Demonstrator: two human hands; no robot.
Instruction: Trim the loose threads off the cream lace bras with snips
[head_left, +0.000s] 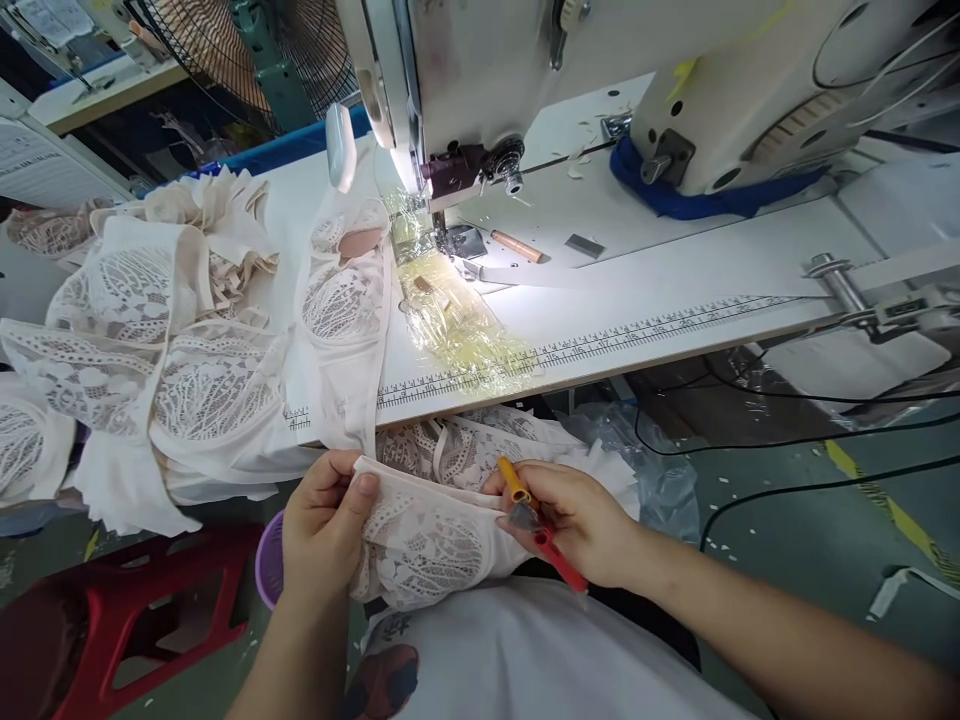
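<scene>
A white lace bra (427, 535) is stretched between my two hands over my lap, below the table's front edge. At its left end, my left hand (330, 515) pinches the top band between thumb and fingers. My right hand (577, 515) is closed around thread snips (551, 550) with yellow and red handles, and its fingertips also touch the bra's right side. More lace pieces (480, 440) lie just behind the held bra, partly under the table edge. Another white lace bra (345, 300) hangs over the table edge beyond my left hand.
A sewing machine (480, 100) with its lamp lit stands over the table (637, 290), which has a printed ruler along its front. A pile of lace bras (127, 300) lies at left. A red stool (142, 610), a purple basket (270, 560) and black cables (810, 455) are lower down.
</scene>
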